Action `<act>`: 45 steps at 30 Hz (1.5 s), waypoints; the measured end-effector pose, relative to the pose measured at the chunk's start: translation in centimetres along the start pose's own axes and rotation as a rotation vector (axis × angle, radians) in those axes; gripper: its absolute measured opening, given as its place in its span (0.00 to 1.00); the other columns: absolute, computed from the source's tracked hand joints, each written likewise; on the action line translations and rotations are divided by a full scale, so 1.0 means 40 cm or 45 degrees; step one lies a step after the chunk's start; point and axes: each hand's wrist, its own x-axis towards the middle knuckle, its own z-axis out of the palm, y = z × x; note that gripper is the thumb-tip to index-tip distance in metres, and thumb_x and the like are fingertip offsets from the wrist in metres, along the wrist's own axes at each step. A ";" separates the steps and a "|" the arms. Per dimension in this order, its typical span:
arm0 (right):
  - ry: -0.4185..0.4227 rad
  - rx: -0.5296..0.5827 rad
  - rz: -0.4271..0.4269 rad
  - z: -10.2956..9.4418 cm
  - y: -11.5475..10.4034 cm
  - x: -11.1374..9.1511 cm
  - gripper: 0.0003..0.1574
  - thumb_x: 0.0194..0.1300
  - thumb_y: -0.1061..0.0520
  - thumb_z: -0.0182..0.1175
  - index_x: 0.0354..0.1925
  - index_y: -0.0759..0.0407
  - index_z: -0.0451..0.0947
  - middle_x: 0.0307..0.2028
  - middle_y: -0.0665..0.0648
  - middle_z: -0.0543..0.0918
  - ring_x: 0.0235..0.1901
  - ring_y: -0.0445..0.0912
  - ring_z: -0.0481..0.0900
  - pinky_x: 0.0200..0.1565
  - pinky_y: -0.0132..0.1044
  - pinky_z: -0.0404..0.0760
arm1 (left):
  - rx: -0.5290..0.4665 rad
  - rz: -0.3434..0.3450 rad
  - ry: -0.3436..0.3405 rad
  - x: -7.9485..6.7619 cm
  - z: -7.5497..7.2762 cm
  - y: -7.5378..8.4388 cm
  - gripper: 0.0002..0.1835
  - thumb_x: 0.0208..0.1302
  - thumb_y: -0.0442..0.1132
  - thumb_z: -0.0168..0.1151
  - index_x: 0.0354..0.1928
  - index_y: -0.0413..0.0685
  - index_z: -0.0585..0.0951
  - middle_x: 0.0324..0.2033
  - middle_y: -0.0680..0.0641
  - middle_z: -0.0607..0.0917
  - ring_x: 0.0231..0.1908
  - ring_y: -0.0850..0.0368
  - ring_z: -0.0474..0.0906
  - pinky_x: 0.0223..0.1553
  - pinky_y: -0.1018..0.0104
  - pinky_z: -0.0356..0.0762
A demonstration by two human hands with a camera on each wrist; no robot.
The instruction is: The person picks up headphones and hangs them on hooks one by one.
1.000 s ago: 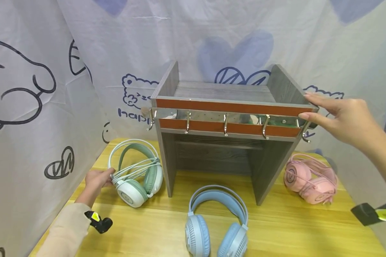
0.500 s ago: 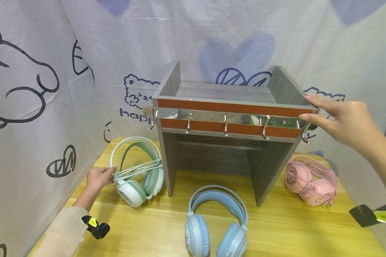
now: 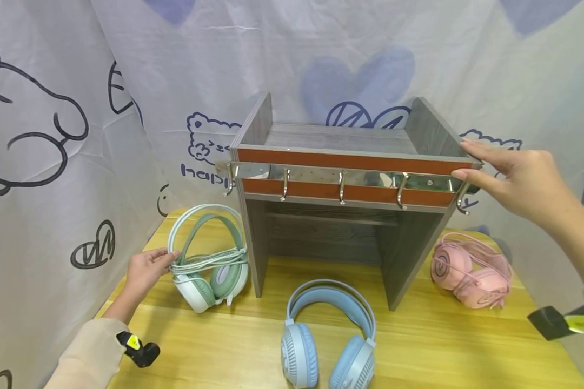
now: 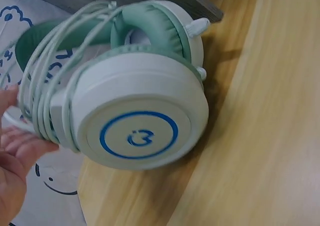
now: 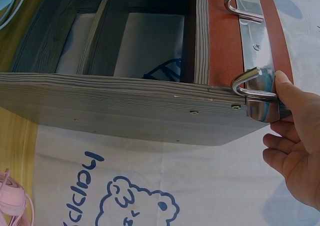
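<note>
White-and-green headphones (image 3: pixel 190 294), with their pale cable wound around them, stand on edge at the left of the table. My left hand (image 3: pixel 146 270) pinches them at the left side, where headband and cable meet. In the left wrist view, a white ear cup (image 4: pixel 145 91) with a blue ring faces the camera; I cannot tell whether it touches the wood. A grey wooden rack (image 3: pixel 255 243) stands in the middle, its front carrying a metal strip with several hooks (image 3: pixel 342 187). My right hand (image 3: pixel 530 178) grips the rack's upper right front corner, thumb on the strip's end beside the last hook.
Light blue headphones (image 3: pixel 299 354) lie in front of the rack. Pink headphones (image 3: pixel 477 292) with a wound cable lie to its right. All rest on a yellow wooden table (image 3: pixel 433 351). A printed white cloth (image 3: pixel 292 65) closes off the back and sides.
The white-and-green headphones have turned and come slightly more upright in my left hand, showing less of the near cup's outer face. My right hand stays on the rack.
</note>
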 end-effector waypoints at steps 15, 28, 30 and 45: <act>-0.013 0.012 0.020 0.000 0.001 -0.001 0.34 0.59 0.48 0.63 0.61 0.58 0.70 0.55 0.70 0.74 0.10 0.39 0.48 0.17 0.27 0.56 | 0.001 0.133 0.047 -0.026 -0.012 0.011 0.31 0.62 0.46 0.60 0.56 0.23 0.70 0.47 0.28 0.77 0.28 0.86 0.74 0.34 0.79 0.82; -0.012 0.009 0.027 0.000 0.002 -0.002 0.34 0.58 0.48 0.63 0.61 0.58 0.70 0.54 0.70 0.74 0.10 0.39 0.48 0.18 0.27 0.56 | -0.173 0.366 0.104 0.216 -0.040 -0.371 0.22 0.55 0.48 0.67 0.50 0.44 0.81 0.37 0.52 0.88 0.36 0.59 0.86 0.33 0.68 0.84; -0.013 0.006 0.026 0.000 0.001 -0.001 0.34 0.59 0.48 0.63 0.61 0.58 0.70 0.54 0.71 0.74 0.09 0.39 0.48 0.17 0.27 0.56 | -0.237 0.393 0.080 0.208 -0.047 -0.357 0.21 0.55 0.44 0.67 0.50 0.43 0.81 0.38 0.51 0.88 0.35 0.59 0.86 0.32 0.68 0.84; -0.014 -0.003 0.020 0.000 -0.001 0.000 0.34 0.59 0.48 0.63 0.61 0.59 0.70 0.55 0.71 0.74 0.09 0.39 0.52 0.17 0.27 0.57 | -0.137 0.359 -0.028 -0.041 -0.095 0.011 0.22 0.61 0.37 0.61 0.53 0.28 0.74 0.32 0.69 0.85 0.32 0.74 0.83 0.35 0.79 0.81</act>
